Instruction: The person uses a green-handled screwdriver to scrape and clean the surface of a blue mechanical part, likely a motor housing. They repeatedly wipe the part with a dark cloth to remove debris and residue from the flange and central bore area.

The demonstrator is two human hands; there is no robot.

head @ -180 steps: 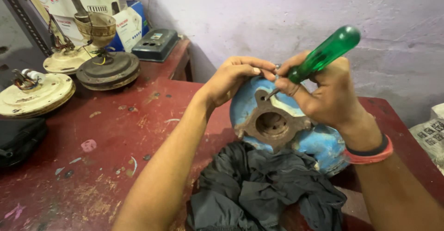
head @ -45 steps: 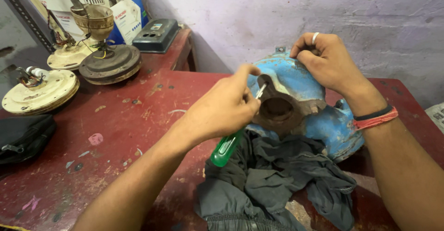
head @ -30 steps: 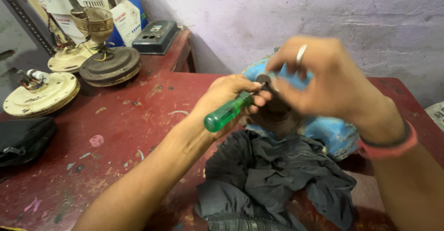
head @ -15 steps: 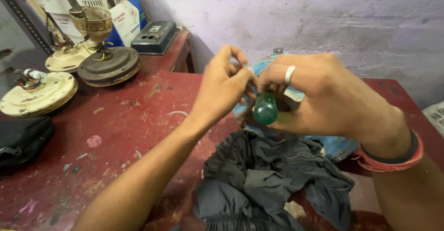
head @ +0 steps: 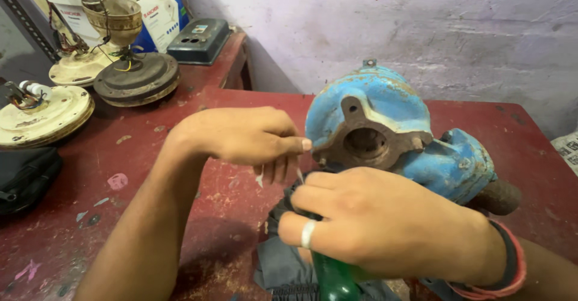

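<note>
Red worktop [head: 180, 174], blue pump housing [head: 385, 114]. Right hand [head: 385, 229] curled, grip closed on green screwdriver [head: 334, 280]; left hand [head: 241, 135] fingers pinched at its tip.

A blue pump housing [head: 385, 126] and a dark cloth [head: 283, 265] are carried by the red tabletop [head: 229, 192]; fan motors [head: 135, 78] and a black bag [head: 24, 177] are set at its left.

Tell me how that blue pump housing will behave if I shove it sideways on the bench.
The blue pump housing looks like thick cast metal with a rusty flange, so probably heavy and reluctant to slide. Its rounded body seems to rest partly on the dark cloth, so it may rock or roll rather than shift cleanly. The red bench looks rough, adding drag.
</note>
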